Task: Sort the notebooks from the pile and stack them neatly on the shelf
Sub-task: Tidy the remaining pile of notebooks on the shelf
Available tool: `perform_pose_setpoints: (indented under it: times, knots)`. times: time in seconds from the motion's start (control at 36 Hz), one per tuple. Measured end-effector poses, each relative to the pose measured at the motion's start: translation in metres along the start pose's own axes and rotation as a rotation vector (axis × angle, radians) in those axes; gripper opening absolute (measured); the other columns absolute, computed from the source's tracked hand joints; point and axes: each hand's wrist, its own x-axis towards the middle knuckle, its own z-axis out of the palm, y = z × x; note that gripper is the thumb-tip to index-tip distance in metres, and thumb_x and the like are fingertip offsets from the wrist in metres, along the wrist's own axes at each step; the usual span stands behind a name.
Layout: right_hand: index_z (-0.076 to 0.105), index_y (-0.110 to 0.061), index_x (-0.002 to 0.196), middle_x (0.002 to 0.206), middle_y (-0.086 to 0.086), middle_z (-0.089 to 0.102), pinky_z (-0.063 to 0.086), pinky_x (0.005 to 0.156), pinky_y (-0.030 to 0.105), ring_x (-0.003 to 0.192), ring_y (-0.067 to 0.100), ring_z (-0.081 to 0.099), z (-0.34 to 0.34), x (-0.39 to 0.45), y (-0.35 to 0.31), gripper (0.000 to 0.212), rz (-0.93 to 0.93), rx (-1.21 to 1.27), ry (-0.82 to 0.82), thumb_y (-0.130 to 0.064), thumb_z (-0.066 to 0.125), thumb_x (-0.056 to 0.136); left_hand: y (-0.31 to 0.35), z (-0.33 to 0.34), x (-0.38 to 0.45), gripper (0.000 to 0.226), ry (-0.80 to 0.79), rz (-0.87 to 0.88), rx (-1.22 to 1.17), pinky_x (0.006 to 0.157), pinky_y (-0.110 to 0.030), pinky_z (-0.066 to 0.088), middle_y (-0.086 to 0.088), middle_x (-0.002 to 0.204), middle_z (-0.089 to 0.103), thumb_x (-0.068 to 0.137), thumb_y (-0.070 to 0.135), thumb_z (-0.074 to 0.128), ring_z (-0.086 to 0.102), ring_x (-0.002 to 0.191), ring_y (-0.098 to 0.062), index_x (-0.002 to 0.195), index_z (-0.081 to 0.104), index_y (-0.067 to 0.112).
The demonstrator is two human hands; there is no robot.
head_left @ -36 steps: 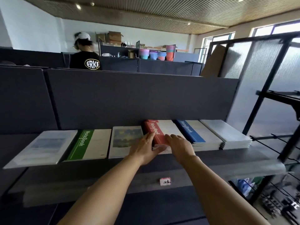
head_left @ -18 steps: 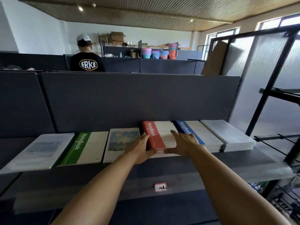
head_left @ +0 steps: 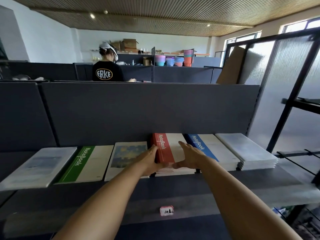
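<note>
A stack of red-and-white notebooks (head_left: 170, 148) lies on the dark shelf (head_left: 173, 191), pushed against the back panel. My left hand (head_left: 149, 161) presses with straight fingers against the stack's left side. My right hand (head_left: 189, 157) lies flat on the top cover, thumb along the front edge. Left of the stack lie a painted-cover notebook (head_left: 127, 156), a green notebook (head_left: 86, 164) and a pale wrapped one (head_left: 39, 167). To the right sit a blue notebook stack (head_left: 213, 153) and a white wrapped stack (head_left: 249, 151).
A small price tag (head_left: 166, 210) sits on the shelf's front rail. A black metal rack (head_left: 297, 118) and ribbed glass panel stand at right. Beyond the grey partition (head_left: 138, 110) a person in a black shirt (head_left: 107, 71) works facing away.
The red stack has slid back against the panel and squared up. My right hand moved from the front edge onto the top cover; my left shifted along the left side.
</note>
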Motion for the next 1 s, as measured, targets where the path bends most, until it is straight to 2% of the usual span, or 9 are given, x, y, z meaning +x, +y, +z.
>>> perform_pose_setpoints:
  times: [0.19, 0.28, 0.39, 0.5, 0.69, 0.78, 0.86, 1.0]
  knots:
    - [0.03, -0.024, 0.144, 0.139, 0.001, 0.044, 0.037, 0.102, 0.041, 0.124, 0.026, 0.046, 0.005, -0.005, 0.001, 0.089, -0.036, -0.194, 0.028, -0.074, 0.057, 0.075, 0.006, 0.0, -0.002, 0.078, 0.002, -0.031, 0.15, 0.1, -0.039, 0.042, 0.003, 0.142, 0.04, 0.083, 0.062, 0.06, 0.048, 0.123, -0.02, 0.144, 0.029, 0.023]
    - [0.029, -0.025, 0.145, 0.144, 0.001, 0.039, 0.026, 0.109, 0.047, 0.13, 0.027, 0.039, 0.007, -0.011, 0.0, 0.089, -0.056, -0.252, 0.042, -0.077, 0.05, 0.077, 0.007, 0.003, -0.004, 0.083, 0.022, -0.034, 0.238, 0.103, -0.039, 0.039, -0.001, 0.15, 0.032, 0.085, 0.064, 0.054, 0.041, 0.131, -0.022, 0.149, 0.021, 0.022]
    - [0.026, -0.029, 0.148, 0.155, 0.0, 0.025, 0.007, 0.114, 0.057, 0.144, 0.03, 0.018, 0.007, -0.019, 0.0, 0.086, -0.076, -0.29, 0.065, -0.081, 0.033, 0.08, 0.005, 0.004, -0.008, 0.087, 0.044, -0.057, 0.28, 0.109, -0.042, 0.033, -0.001, 0.156, 0.024, 0.087, 0.068, 0.045, 0.031, 0.139, -0.022, 0.153, 0.007, 0.024]
    - [0.028, -0.028, 0.147, 0.155, 0.0, 0.025, 0.005, 0.113, 0.059, 0.144, 0.028, 0.018, 0.003, -0.024, -0.002, 0.08, -0.12, -0.306, 0.119, -0.078, 0.022, 0.085, -0.001, 0.003, -0.013, 0.086, 0.095, -0.118, 0.348, 0.113, -0.041, 0.028, -0.005, 0.16, 0.017, 0.09, 0.071, 0.03, 0.024, 0.144, -0.023, 0.154, 0.007, 0.019]
    - [0.038, -0.023, 0.143, 0.15, 0.002, 0.036, 0.006, 0.115, 0.051, 0.14, 0.023, 0.026, 0.005, -0.031, -0.031, 0.068, -0.295, -0.27, 0.239, -0.067, 0.027, 0.092, -0.021, -0.007, -0.041, 0.077, 0.171, -0.199, 0.458, 0.114, -0.037, 0.023, -0.003, 0.16, 0.016, 0.095, 0.065, 0.023, 0.02, 0.146, -0.02, 0.153, 0.014, 0.016]
    - [0.043, -0.021, 0.139, 0.145, 0.002, 0.042, 0.009, 0.115, 0.047, 0.138, 0.022, 0.03, 0.01, -0.033, -0.056, 0.06, -0.401, -0.266, 0.27, -0.06, 0.031, 0.095, -0.033, -0.013, -0.062, 0.072, 0.215, -0.242, 0.446, 0.111, -0.037, 0.03, -0.003, 0.158, 0.022, 0.096, 0.063, 0.025, 0.028, 0.142, -0.021, 0.151, 0.022, 0.016]
    - [0.05, -0.019, 0.132, 0.139, 0.002, 0.05, 0.015, 0.114, 0.042, 0.132, 0.023, 0.038, 0.018, -0.036, -0.083, 0.055, -0.491, -0.266, 0.28, -0.057, 0.032, 0.096, -0.049, -0.019, -0.086, 0.068, 0.245, -0.306, 0.468, 0.109, -0.034, 0.031, -0.005, 0.157, 0.027, 0.098, 0.057, 0.028, 0.031, 0.14, -0.021, 0.151, 0.024, 0.014]
    - [0.05, -0.022, 0.134, 0.14, 0.002, 0.049, 0.02, 0.113, 0.035, 0.132, 0.021, 0.038, 0.039, -0.041, -0.132, 0.049, -0.631, -0.19, 0.244, -0.052, 0.037, 0.097, -0.075, -0.034, -0.131, 0.065, 0.302, -0.437, 0.496, 0.099, -0.037, 0.039, -0.009, 0.147, 0.041, 0.098, 0.057, 0.03, 0.045, 0.129, -0.027, 0.145, 0.033, 0.013]
